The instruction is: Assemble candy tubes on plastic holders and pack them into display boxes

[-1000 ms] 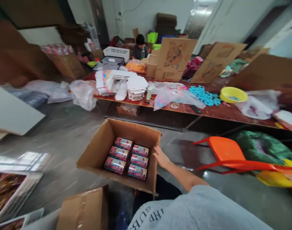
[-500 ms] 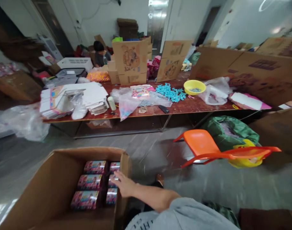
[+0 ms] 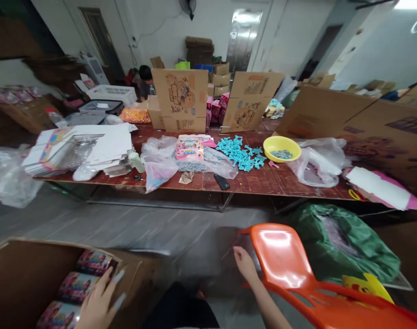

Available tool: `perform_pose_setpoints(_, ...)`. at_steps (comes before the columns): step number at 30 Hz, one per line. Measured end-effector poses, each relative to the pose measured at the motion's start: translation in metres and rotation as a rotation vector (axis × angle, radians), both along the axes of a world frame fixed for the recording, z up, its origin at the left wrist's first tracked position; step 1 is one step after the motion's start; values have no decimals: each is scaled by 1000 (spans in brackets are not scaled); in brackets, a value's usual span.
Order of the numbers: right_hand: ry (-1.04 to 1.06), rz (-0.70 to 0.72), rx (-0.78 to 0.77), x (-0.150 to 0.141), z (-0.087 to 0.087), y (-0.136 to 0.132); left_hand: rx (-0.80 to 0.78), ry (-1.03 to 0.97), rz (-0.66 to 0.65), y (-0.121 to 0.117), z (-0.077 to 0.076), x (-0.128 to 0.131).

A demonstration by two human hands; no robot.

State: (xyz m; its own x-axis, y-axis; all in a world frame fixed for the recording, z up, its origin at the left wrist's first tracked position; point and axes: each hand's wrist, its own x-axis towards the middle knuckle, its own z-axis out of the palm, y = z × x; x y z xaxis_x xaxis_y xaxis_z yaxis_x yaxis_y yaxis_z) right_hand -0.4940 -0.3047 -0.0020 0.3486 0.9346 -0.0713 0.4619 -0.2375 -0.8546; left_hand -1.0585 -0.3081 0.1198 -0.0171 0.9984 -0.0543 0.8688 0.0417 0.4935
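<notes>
My left hand [image 3: 99, 299] is open, fingers spread, over the right rim of a large cardboard carton [image 3: 23, 265] at the lower left. Printed small boxes [image 3: 77, 287], pink and blue, stand in a row inside it, and the hand partly hides them. Whether the fingertips touch a box or only the rim, I cannot tell. My right hand [image 3: 244, 262] hangs above the floor, just left of an orange plastic chair [image 3: 280, 256]. Its fingers are curled in, with nothing visible in them.
Across the front runs a long red-brown table [image 3: 249, 183]. On it are flat white card stacks [image 3: 108, 151], plastic bags [image 3: 160, 160], blue pieces [image 3: 242, 153], a yellow bowl [image 3: 282, 148] and a phone [image 3: 222, 182]. A green sack [image 3: 345, 242] lies at the right; another person [image 3: 145, 84] sits behind.
My view has swung right, so the carton sits lower left. The arm reaching over it from the right is gone; my left hand now lies at its rim, my right beside the chair.
</notes>
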Motion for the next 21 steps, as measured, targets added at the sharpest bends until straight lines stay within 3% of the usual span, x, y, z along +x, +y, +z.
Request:
perform_pose_setpoints(3,194,-67,6,19,13,36,27,-172,24,72,-12,23)
perform_pose_setpoints(7,462,-48,17,25,40,123,-48,-312,29,181,12,74)
perform_pose_setpoints(12,705,-46,53,45,89,282,45,-420,-11,345,52,163)
perform_pose_setpoints(15,771,-49,39,50,109,387,58,-450,-135,431,69,229)
perform_pose_setpoints(18,773,-42,-21,45,111,492,48,-472,-275,485,80,296)
perform_pose_setpoints(21,711,-58,-108,34,101,593,31,-477,-331,521,81,338)
